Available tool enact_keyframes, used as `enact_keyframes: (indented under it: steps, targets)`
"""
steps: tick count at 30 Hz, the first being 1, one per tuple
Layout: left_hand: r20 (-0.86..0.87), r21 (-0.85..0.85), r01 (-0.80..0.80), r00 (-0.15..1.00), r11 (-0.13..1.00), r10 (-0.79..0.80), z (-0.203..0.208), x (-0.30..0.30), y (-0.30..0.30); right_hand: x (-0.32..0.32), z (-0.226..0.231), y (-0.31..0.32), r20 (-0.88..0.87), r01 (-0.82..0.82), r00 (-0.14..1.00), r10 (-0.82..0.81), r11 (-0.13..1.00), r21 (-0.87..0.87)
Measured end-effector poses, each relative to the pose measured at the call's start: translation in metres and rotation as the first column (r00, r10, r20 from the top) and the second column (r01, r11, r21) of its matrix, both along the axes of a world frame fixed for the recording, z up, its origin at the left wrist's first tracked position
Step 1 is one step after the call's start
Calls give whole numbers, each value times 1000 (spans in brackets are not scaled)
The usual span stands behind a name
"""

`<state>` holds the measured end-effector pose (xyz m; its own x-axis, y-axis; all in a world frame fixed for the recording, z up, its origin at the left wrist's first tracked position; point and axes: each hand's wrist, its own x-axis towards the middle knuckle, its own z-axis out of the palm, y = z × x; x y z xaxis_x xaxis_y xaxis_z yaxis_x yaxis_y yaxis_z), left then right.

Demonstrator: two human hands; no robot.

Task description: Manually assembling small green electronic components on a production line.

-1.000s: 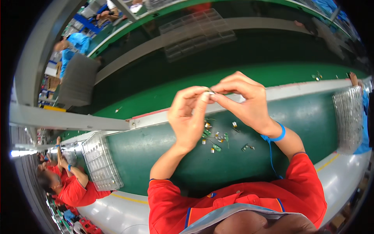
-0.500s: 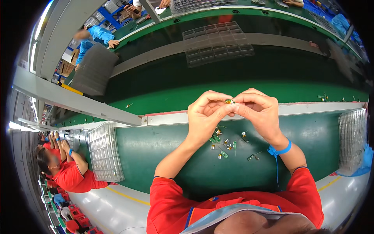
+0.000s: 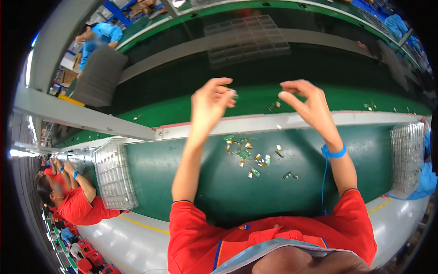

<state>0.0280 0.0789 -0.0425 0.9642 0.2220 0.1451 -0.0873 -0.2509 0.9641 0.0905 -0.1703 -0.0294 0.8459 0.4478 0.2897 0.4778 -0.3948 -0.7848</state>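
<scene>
Loose parts (image 3: 256, 173): small, green, white and yellow; we see them scattered on the green work surface (image 3: 159, 178), a couple lying apart at four o'clock from the main cluster.
Left hand (image 3: 209, 101): at eleven o'clock from the cluster, fingers curled; a pale speck (image 3: 234, 94) shows at the tips, too blurred for us to tell whether it is gripped.
Right hand (image 3: 310, 100): between one and two o'clock, thumb and fingers spread apart.
Small part (image 3: 278, 105): just off the right thumb, at seven o'clock; we cannot tell whether it touches the green belt (image 3: 182, 118).
Clear tray stacks: one at nine o'clock (image 3: 114, 176), another at three (image 3: 406, 160).
</scene>
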Motion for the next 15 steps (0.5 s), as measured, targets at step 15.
enact_keyframes:
  steps: [15]
  targets:
    - [-50,597,179,981,782,-187,-80,42,-49,20,-93,14,343,-53,925,164,949,-311]
